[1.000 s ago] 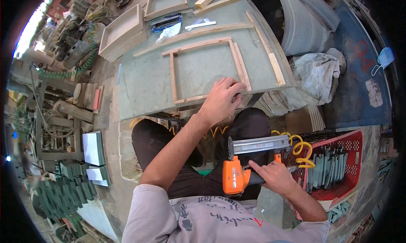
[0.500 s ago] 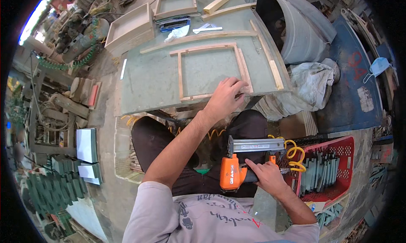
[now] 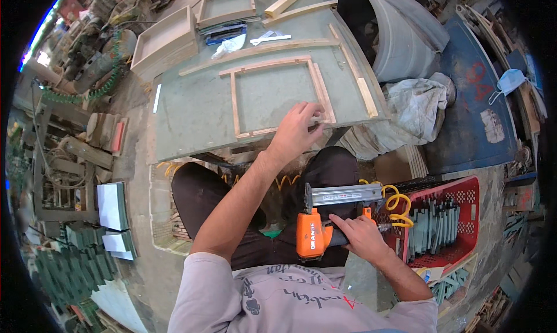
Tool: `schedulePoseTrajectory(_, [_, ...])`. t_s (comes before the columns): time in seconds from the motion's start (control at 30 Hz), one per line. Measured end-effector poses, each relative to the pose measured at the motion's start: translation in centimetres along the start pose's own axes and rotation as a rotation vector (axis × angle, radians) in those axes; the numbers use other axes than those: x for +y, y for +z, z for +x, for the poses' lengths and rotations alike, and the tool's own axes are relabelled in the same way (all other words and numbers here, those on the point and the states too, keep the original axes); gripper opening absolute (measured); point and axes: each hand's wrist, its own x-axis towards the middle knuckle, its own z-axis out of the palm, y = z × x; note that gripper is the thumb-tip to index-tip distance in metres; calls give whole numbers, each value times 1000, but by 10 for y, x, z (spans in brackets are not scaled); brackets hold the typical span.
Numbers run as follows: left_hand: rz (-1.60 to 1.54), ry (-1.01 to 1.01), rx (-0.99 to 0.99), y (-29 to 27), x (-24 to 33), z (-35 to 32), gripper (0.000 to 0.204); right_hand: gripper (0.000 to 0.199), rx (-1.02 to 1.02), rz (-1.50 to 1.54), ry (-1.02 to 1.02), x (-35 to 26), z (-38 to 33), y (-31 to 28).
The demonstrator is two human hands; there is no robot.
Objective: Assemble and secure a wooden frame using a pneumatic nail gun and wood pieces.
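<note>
A rectangular frame of thin wooden strips [image 3: 234,101] lies flat on the grey-green worktable [image 3: 185,112]. At its near right corner is my left hand [image 3: 299,130], fingers curled closed around the wood there; the corner itself is mostly hidden by the hand. My right hand [image 3: 364,238] is wrapped around the handle of an orange and silver nail gun [image 3: 311,235], which rests across my lap with its long magazine lying sideways. A coiled yellow air hose [image 3: 398,204] runs from the gun's right end.
Long wooden strips [image 3: 261,50] lie beyond and right of the frame. A wooden drawer-like box [image 3: 165,42] stands at the far left. To my right is a red crate [image 3: 473,217] of green-grey strips; past the table lies a big metal drum [image 3: 400,37].
My left hand's fingers have drawn in more tightly at the frame's corner. The whole view has shifted slightly; the nail gun stays on my lap in my right hand.
</note>
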Motion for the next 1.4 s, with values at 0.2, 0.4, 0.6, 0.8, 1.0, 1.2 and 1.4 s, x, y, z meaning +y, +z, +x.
schedulePoseTrajectory(0.2, [20,-1,3,-3,2,-2,31,97,13,2,-14,-2,0,-2])
schedulePoseTrajectory(0.4, [-110,-28,40,4,3,-1,30,88,82,60,41,1,-3,9])
schedulePoseTrajectory(0.6, [-199,-44,116,-5,5,-4,28,61,70,32,31,0,-9,14])
schedulePoseTrajectory(0.8, [-312,53,-47,-23,31,-33,16,57,57,90,62,-16,-9,9])
schedulePoseTrajectory(1.0, [-308,21,-299,-23,11,-84,13,55,113,108,83,-16,-5,18])
schedulePoseTrajectory(1.2, [-401,-192,-371,-22,-12,-109,16,52,39,115,144,-17,2,15])
schedulePoseTrajectory(1.4, [-515,-226,-351,-4,-31,-112,18,52,-12,109,199,-20,5,12])
